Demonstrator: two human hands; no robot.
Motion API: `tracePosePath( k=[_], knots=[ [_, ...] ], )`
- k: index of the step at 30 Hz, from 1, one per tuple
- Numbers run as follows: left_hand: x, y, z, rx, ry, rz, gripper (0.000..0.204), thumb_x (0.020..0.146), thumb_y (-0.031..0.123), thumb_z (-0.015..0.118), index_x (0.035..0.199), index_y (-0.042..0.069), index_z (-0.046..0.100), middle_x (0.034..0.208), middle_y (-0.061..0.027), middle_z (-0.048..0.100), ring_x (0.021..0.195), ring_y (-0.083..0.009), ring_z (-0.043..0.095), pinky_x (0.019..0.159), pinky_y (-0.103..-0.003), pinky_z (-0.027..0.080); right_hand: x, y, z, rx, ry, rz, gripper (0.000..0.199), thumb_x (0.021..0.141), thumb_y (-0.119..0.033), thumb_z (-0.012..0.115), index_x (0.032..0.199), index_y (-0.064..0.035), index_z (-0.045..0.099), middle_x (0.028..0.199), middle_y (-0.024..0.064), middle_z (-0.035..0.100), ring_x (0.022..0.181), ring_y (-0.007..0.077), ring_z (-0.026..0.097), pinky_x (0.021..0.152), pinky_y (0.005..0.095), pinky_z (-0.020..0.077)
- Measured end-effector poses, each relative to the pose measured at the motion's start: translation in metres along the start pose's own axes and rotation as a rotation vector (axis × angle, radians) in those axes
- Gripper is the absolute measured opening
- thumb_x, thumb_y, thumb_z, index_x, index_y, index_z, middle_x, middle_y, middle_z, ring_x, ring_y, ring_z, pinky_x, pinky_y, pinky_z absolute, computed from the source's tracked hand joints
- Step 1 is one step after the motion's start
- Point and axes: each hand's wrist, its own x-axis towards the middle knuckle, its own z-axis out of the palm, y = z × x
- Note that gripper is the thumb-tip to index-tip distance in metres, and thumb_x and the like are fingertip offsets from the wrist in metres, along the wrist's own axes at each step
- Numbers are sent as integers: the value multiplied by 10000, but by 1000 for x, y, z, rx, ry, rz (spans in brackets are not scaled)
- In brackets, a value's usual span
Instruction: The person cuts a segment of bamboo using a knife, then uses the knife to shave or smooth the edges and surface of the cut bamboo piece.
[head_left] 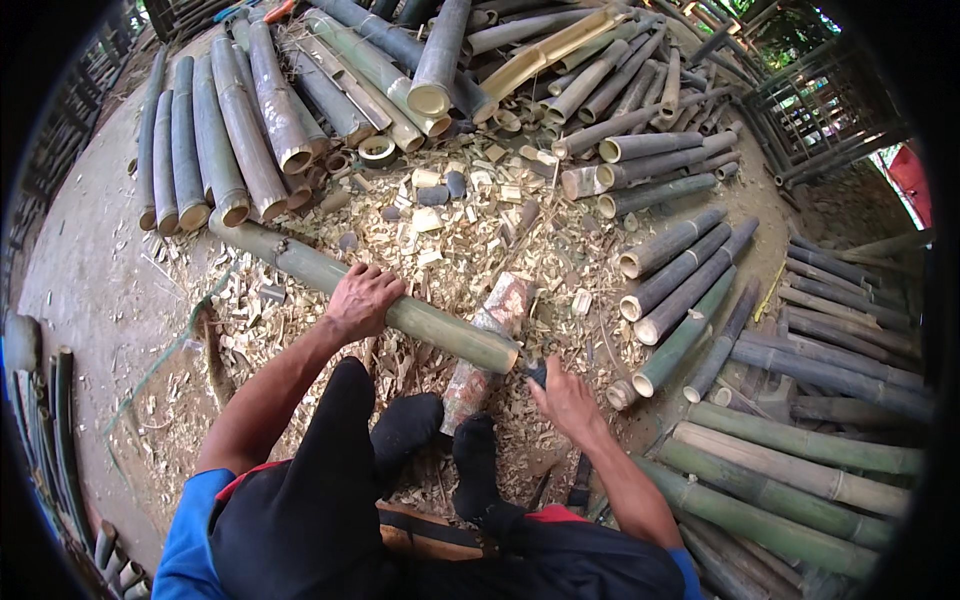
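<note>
My left hand [366, 302] is wrapped over a long green bamboo pole [300, 262], which slants from the upper left down to the right. The pole's near right end rests across a mottled reddish-white wooden block [505, 302] lying between my feet. Close by that cut end, my right hand [570, 408] is closed with its fingers curled. A small dark piece [538, 374] shows at its fingertips, nearly touching the pole's end; its kind is unclear.
Pale wood chips [430, 215] cover the ground. Upright-cut bamboo poles [225, 130] lie at the far left, and a jumbled bamboo heap [620, 90] at the back. Shorter dark pieces [690, 270] lie to the right, beside green poles [780, 495] nearer me.
</note>
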Motion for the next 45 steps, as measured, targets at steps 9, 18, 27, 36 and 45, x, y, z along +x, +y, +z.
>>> tracePosePath(
  k=[9, 18, 27, 36, 45],
  knots=[
    [-25, -1, 8, 66, 120, -44, 443, 725, 181, 782, 1140, 115, 642, 1085, -65, 650, 1113, -262, 623, 1030, -442, 447, -32, -84, -78, 300, 492, -509, 435, 1047, -328, 677, 1223, 41, 528, 818, 276, 732, 754, 441, 765, 586, 501, 596],
    [-1, -5, -15, -6, -353, -75, 652, 645, 274, 914, 1207, 120, 623, 1113, -71, 668, 1127, -281, 649, 1011, -473, 494, -10, -56, -65, 112, 169, -154, 383, 1031, -283, 695, 1197, 15, 521, 844, 306, 702, 742, 480, 730, 607, 541, 558],
    [34, -16, -16, -51, -615, -57, 481, 597, 330, 903, 1045, 228, 760, 866, -11, 743, 894, -247, 717, 877, -442, 461, -6, -10, -11, -86, 45, -86, 281, 1047, -205, 677, 1122, 7, 508, 801, 196, 708, 599, 340, 721, 504, 450, 593],
    [22, -10, -19, -2, -410, -81, 451, 624, 291, 896, 1035, 199, 735, 989, -6, 741, 1051, -229, 697, 995, -454, 431, -33, -53, -37, 84, 509, -442, 343, 1033, -258, 695, 1176, -1, 519, 836, 264, 731, 725, 393, 767, 573, 481, 586],
    [14, -13, -20, -1, -445, -118, 431, 621, 287, 882, 1013, 197, 725, 997, -13, 743, 1099, -236, 691, 1011, -462, 440, -34, -88, -75, 119, 405, -357, 292, 1030, -228, 695, 1107, -3, 525, 873, 269, 726, 714, 433, 745, 593, 507, 583]
  ],
)
